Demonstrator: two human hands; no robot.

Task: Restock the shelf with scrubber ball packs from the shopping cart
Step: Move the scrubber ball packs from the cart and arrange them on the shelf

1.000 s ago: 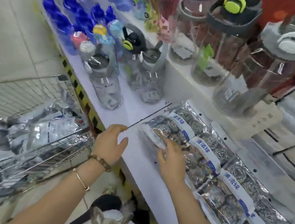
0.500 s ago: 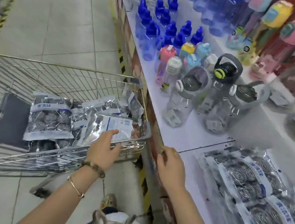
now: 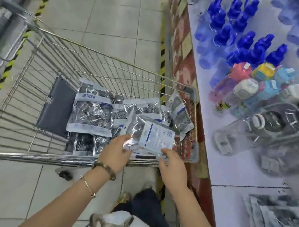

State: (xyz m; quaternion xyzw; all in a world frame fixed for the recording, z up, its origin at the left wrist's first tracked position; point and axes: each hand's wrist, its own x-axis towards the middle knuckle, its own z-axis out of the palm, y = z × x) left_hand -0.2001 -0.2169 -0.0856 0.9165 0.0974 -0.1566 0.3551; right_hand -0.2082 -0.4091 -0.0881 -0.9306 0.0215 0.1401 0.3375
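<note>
A wire shopping cart (image 3: 114, 61) stands left of the shelf with several silvery scrubber ball packs (image 3: 93, 111) lying in it. One pack (image 3: 153, 134), back label up, rests at the cart's near right corner. My left hand (image 3: 117, 153) grips that pack's near left edge. My right hand (image 3: 173, 167) reaches over the cart rim and touches the pack's near right edge; its grip is unclear. Blurred scrubber ball packs (image 3: 280, 226) lie on the white shelf (image 3: 243, 176) at the lower right.
Blue-capped bottles (image 3: 243, 40), coloured bottles (image 3: 248, 90) and large clear jugs (image 3: 273, 133) stand on the shelf behind the packs. Yellow-black hazard tape (image 3: 162, 55) runs along the shelf base on the tiled floor. A dark flap (image 3: 55, 108) sits in the cart's left end.
My view swung left from the shelf to the cart. Both hands left the shelf packs and moved into the cart, where they now meet on one pack.
</note>
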